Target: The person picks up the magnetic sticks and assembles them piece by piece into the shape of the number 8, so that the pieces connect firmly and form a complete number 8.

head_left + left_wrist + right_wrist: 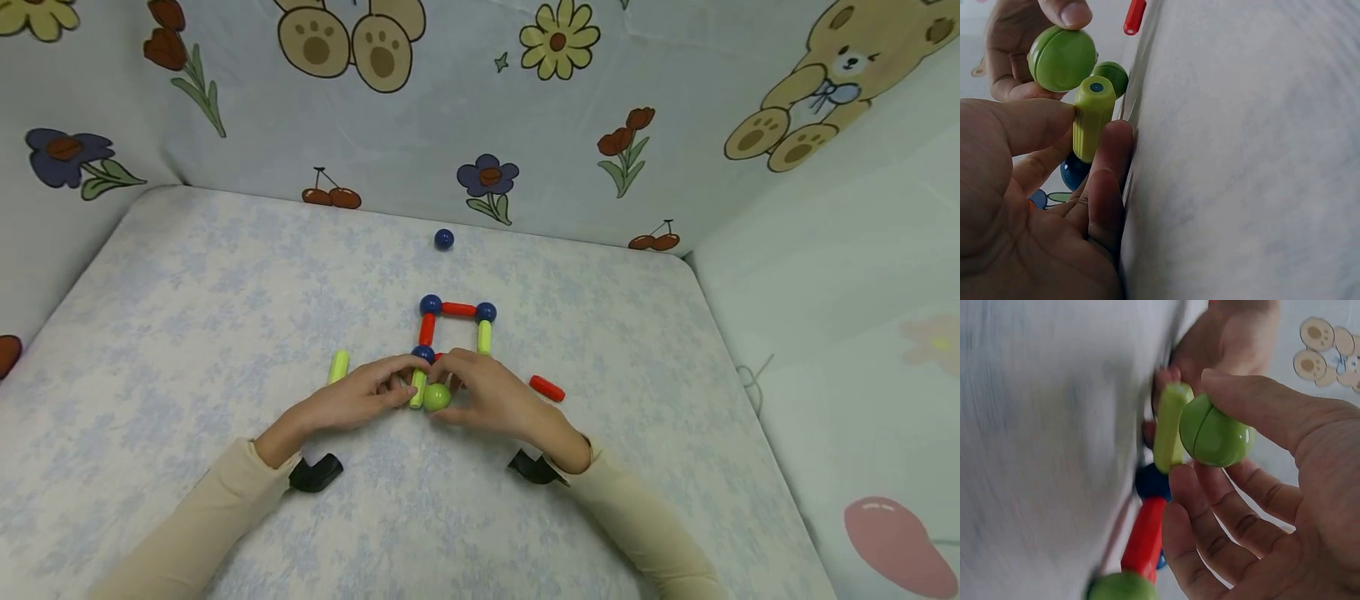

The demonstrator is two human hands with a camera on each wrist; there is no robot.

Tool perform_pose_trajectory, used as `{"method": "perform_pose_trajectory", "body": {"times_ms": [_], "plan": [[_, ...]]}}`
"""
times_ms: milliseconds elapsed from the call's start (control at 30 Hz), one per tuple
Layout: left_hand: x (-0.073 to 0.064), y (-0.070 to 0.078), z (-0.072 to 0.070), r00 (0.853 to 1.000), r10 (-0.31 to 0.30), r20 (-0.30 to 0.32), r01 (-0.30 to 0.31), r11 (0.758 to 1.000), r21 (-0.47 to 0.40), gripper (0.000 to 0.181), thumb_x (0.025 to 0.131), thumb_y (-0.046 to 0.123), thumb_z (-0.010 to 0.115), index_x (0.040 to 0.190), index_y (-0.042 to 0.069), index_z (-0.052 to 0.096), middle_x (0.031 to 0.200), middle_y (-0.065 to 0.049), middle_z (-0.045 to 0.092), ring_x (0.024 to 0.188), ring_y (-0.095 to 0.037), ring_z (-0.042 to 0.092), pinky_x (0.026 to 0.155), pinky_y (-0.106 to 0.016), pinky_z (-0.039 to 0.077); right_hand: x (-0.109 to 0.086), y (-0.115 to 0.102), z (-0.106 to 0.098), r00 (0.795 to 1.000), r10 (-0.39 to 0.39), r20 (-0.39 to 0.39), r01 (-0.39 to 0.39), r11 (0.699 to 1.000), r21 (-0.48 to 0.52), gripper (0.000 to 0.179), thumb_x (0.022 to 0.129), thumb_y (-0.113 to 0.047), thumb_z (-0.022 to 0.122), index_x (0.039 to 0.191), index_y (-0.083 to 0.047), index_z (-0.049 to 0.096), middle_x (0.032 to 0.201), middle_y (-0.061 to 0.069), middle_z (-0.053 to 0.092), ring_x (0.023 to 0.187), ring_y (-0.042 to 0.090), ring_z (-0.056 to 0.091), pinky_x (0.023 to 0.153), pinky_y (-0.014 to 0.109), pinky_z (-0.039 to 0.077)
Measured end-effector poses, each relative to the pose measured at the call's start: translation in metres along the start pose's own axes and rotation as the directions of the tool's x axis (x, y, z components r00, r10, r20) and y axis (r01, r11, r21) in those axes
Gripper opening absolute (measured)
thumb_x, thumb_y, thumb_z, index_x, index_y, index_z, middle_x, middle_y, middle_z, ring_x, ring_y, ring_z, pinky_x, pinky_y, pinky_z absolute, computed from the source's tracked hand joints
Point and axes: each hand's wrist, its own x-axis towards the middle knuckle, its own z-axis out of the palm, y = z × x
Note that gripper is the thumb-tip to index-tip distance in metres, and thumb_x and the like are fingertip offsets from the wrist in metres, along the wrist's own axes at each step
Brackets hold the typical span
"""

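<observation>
My left hand [358, 395] pinches a yellow-green rod [1092, 125] between thumb and fingers. One end of that rod meets a blue ball [423, 354], a corner of a square of rods and balls. Beside the rod's free end, my right hand [491, 395] holds a green ball [1215, 432] between thumb and fingers. The square's far side is a red rod [458, 309] between two blue balls. Another red rod [427, 329] forms its left side and a yellow-green rod [484, 337] its right. A second green ball [1124, 587] shows at the near right corner, hidden by my hand in the head view.
A loose red rod [547, 388] lies right of my right hand. Another yellow-green rod [339, 365] lies behind my left wrist, partly covered. Far back on the patterned tabletop [225, 292] rests a single blue ball [444, 239]. Printed cloth walls rise behind and at the sides.
</observation>
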Motion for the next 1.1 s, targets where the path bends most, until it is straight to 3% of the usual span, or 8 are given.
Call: {"method": "perform_pose_trajectory", "body": {"times_ms": [233,533,833,1100], "plan": [[-0.001,0.001,0.000,1.000,-0.019,-0.003,0.019,1.000,0.011,0.031,0.107,0.021,0.049,0.137,0.025,0.054,0.101,-0.005,0.057,0.082,-0.019,0.053,0.073,-0.027,0.044,0.000,-0.010,0.014,0.999,0.005,0.039,-0.004,1.000,-0.024,0.041,0.082,-0.024,0.084,0.114,-0.011,0.063,0.110,-0.001,0.066,0.092,0.014,0.065,0.080,0.023,0.053],[0.000,-0.001,0.000,1.000,0.010,0.008,-0.010,1.000,-0.001,0.033,0.106,0.017,0.047,0.138,0.021,0.054,0.103,-0.007,0.054,0.082,-0.019,0.053,0.072,-0.027,0.045,0.001,-0.013,0.024,0.999,-0.017,0.046,0.021,0.994,-0.104,0.038,0.084,-0.030,0.083,0.115,-0.015,0.068,0.110,-0.003,0.062,0.090,0.011,0.060,0.074,0.019,0.047],[-0.001,0.000,0.001,1.000,0.015,0.001,-0.015,1.000,0.018,0.033,0.106,0.017,0.048,0.138,0.024,0.054,0.103,-0.005,0.054,0.082,-0.018,0.053,0.073,-0.028,0.045,-0.002,-0.015,0.026,0.999,-0.003,0.036,0.008,0.990,-0.138,0.041,0.084,-0.032,0.082,0.118,-0.015,0.067,0.113,-0.002,0.062,0.089,0.011,0.060,0.073,0.019,0.047],[-0.001,-0.001,0.001,1.000,0.023,-0.008,-0.022,0.999,0.038,0.035,0.105,0.021,0.054,0.139,0.017,0.054,0.106,-0.006,0.054,0.086,-0.018,0.053,0.075,-0.026,0.044,-0.008,-0.013,0.025,1.000,0.020,0.007,-0.019,0.988,-0.151,0.038,0.087,-0.033,0.080,0.118,-0.016,0.066,0.114,-0.001,0.065,0.090,0.011,0.062,0.073,0.021,0.049]]}}
